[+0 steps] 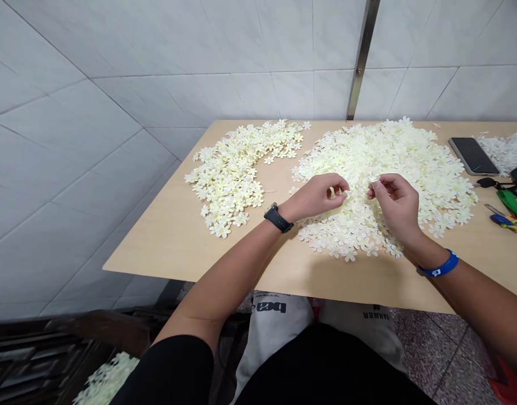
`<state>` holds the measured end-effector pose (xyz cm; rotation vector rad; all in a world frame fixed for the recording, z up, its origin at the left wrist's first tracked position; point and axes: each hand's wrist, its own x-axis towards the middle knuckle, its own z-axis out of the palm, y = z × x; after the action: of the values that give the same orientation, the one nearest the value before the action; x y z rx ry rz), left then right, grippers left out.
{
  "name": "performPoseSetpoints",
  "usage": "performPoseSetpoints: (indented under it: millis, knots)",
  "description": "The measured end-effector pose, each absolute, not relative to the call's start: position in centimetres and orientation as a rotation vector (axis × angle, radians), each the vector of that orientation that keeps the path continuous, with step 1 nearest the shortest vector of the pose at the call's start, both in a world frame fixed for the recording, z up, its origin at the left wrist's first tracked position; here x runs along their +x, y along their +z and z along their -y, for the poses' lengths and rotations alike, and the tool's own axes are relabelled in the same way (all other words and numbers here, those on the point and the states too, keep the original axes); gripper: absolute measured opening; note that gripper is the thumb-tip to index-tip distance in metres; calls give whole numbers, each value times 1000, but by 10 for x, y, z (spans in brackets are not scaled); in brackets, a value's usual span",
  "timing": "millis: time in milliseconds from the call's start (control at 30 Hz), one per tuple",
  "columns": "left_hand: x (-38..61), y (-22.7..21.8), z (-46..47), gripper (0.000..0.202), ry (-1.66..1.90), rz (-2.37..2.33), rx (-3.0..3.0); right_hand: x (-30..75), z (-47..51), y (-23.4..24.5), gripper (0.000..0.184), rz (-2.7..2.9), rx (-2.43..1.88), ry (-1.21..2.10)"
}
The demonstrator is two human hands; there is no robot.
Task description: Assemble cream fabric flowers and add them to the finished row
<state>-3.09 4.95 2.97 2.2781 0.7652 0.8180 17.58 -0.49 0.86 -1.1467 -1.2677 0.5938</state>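
Left hand (319, 197): bare, with a black wristwatch (278, 218) strapped on the wrist just behind the grip. Right hand (395, 202): bare, with a blue wristband (439, 265) bearing a small white mark, behind its grip. Forearms bare; a black short sleeve (169, 365) covers the left upper arm.

**Cream blossoms, heaped and pinched**

The big heap (414, 157) of small cream-white artificial blossoms with pale yellow centres lies spread broad and low on the table (174, 236). Its petals overlap loosely and its edges are ragged. Just above its near middle, the left hand (319, 197) pinches one blossom (346, 193) at its fingertips, and the right hand (396, 205) pinches a second blossom (373, 182). The two are close but apart, and both are too small to make out in detail.
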Motion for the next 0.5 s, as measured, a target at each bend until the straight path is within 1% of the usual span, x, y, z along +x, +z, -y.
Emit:
performPoseSetpoints:
  millis: [67, 200, 400, 500]
  knots:
    - [-29, 27, -49, 10, 842, -769, 2220, 175, 5, 9, 16, 1286, -1159, 592]
    - [-27, 24, -46, 26, 866, -736, 2090, 174, 7, 9, 19, 1315, -1165, 605]
    - [-21, 30, -38, 35, 875, -788, 1879, 173, 9, 8, 20, 1337, -1130, 641]
    - [-18, 32, -34, 31, 848, -758, 1831, 172, 9, 6, 17, 1358, -1070, 654]
